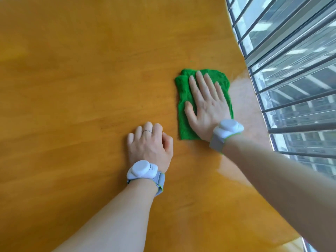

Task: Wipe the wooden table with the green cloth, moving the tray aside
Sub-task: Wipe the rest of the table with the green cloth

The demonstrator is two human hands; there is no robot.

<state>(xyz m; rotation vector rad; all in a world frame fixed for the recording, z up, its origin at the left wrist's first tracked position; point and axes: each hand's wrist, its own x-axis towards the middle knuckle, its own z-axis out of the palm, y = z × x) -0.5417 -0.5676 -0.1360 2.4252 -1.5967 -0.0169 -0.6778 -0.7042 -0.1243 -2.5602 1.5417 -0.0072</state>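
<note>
The green cloth [185,95] lies folded on the wooden table [81,79], right of centre. My right hand [205,104] presses flat on it with straight, spread fingers. To the lower left of the cloth, my left hand [150,142] rests on the bare wood with its fingers curled under and nothing in it. White sensor bands sit on both wrists. No tray is in view.
The table's right edge [243,57] curves close beside a window with horizontal slats [294,70]. A shiny strip of the tabletop runs along that edge near the cloth. Bare wood stretches to the left and far side.
</note>
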